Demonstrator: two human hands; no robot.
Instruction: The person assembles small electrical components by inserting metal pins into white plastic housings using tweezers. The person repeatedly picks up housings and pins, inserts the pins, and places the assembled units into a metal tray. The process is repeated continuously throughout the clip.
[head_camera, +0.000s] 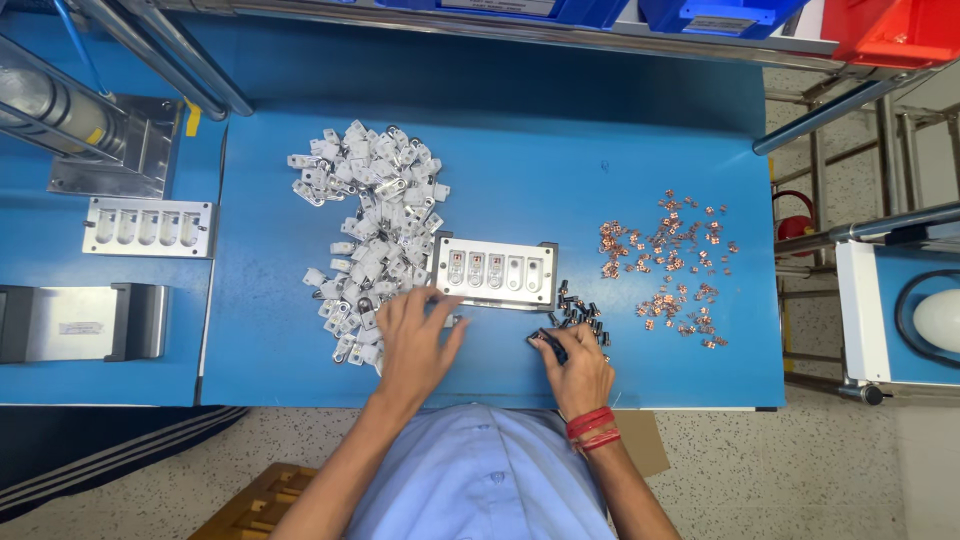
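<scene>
Left hand (415, 340) touches jig (495, 272); right hand (577, 372) maybe pinching screws (580, 312).

bare blue mat (520, 130) is lying open beyond the metal jig (495, 272); white clips (370, 220) are crowding its left, copper pieces (670, 265) its right.

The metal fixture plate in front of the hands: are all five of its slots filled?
No. In the metal fixture plate, the three slots on the left hold parts, while the two on the right look empty.
</scene>
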